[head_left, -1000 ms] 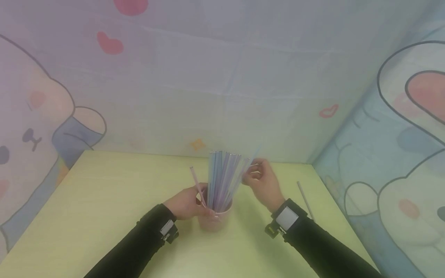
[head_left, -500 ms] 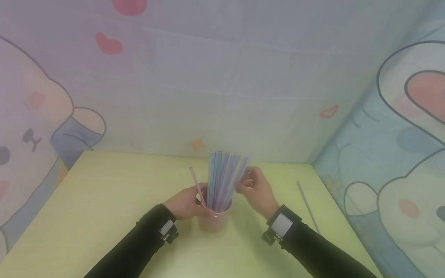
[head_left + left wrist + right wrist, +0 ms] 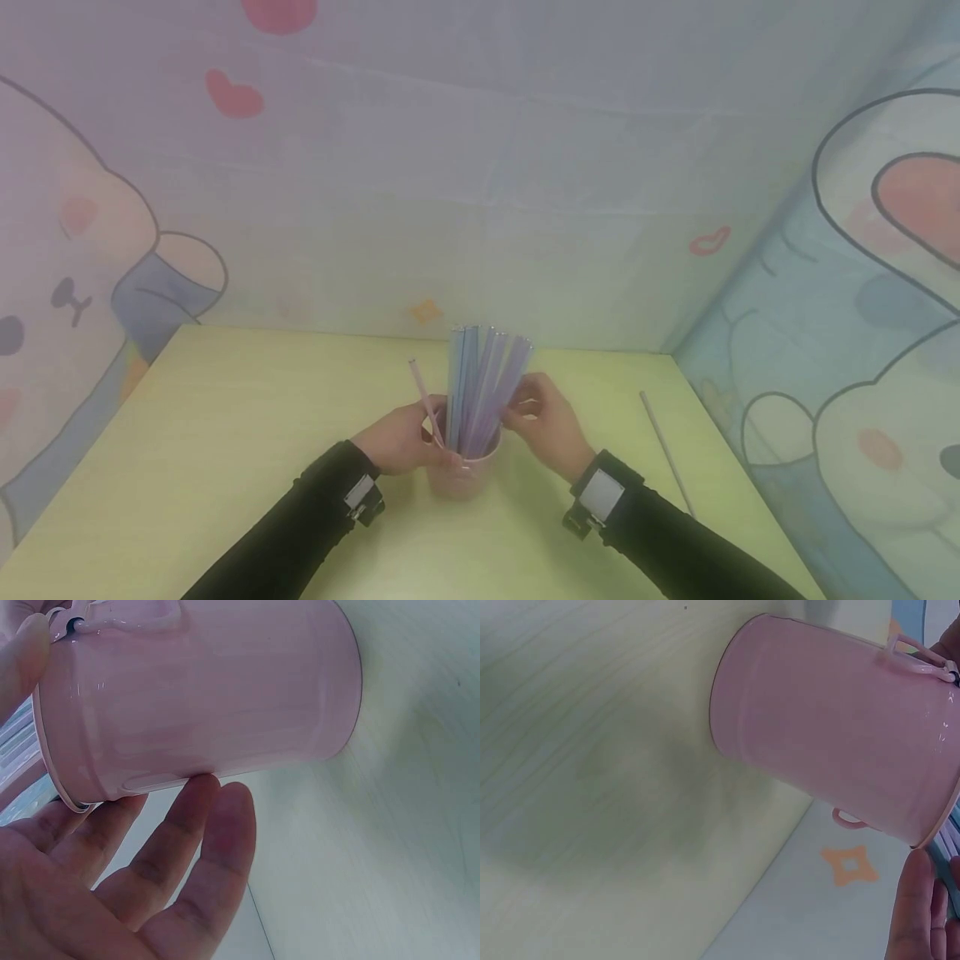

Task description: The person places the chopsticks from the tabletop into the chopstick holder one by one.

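A small pink bucket (image 3: pixel 459 483) with little side handles stands on the table, full of pastel blue and lilac drinking straws (image 3: pixel 483 375). My left hand (image 3: pixel 401 437) grips its rim, thumb at the near side and fingers along the wall in the left wrist view. One pink straw (image 3: pixel 417 382) leans out to the left, over that hand. At the bucket's right edge my right hand (image 3: pixel 547 425) pinches a straw low down among the others. The right wrist view has its thumb (image 3: pixel 913 892) right at the rim, beside a teal straw (image 3: pixel 939 862).
A single pale straw (image 3: pixel 666 450) lies on the yellowish table (image 3: pixel 262 417) at the right, partly under the right sleeve. Cartoon-printed cloth (image 3: pixel 480 167) borders the table at the back and sides.
My right hand has come down and left toward the bucket's rim, lowering a pale blue straw into the bunch. My left hand has stayed on the bucket.
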`<state>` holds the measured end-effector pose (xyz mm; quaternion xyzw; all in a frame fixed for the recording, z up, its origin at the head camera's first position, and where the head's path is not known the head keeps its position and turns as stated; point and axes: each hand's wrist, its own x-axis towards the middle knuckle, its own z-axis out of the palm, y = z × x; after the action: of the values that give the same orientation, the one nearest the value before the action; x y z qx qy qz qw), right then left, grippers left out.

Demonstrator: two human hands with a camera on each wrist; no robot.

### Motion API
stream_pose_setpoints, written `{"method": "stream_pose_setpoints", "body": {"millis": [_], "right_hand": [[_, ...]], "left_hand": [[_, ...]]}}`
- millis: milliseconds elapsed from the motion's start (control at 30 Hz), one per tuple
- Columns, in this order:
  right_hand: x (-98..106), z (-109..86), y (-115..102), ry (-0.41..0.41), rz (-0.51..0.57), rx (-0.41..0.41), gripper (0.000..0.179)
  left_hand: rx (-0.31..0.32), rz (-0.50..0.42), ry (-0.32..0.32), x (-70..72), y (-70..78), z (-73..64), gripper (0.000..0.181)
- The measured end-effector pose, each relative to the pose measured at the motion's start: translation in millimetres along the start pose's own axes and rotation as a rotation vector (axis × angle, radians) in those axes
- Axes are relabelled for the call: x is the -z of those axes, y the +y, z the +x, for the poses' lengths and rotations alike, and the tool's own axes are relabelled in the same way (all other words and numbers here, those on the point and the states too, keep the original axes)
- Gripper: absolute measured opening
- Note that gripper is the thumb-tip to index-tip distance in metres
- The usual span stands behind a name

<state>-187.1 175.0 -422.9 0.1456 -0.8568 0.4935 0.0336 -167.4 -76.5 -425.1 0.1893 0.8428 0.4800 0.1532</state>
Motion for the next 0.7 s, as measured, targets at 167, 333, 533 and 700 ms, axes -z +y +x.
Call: {"method": "stream_pose_setpoints", "body": {"millis": [167,333,533,700], "right_hand": [[5,0.3,4,-0.018,-0.019,-0.006,0.039],[19,1.2,8,-0.021,-0.024,0.009,0.039],[48,8.8,23,0.012,-0.106,-0.032,0.041],[81,17.2,46,0.036,-0.196,-0.101,0.043]], "left_hand": [[0.003,0.011,0.002,-0.7,0.9,-0.4,0.088],[-0.002,0.017,0.004,-1.1,1.2,0.1,0.088],[0.011,0.020,0.015,-0.9,0.0,0.4,0.089],[0.010,0.021,0.018,-0.4,-0.7,0.3,0.089]]}}
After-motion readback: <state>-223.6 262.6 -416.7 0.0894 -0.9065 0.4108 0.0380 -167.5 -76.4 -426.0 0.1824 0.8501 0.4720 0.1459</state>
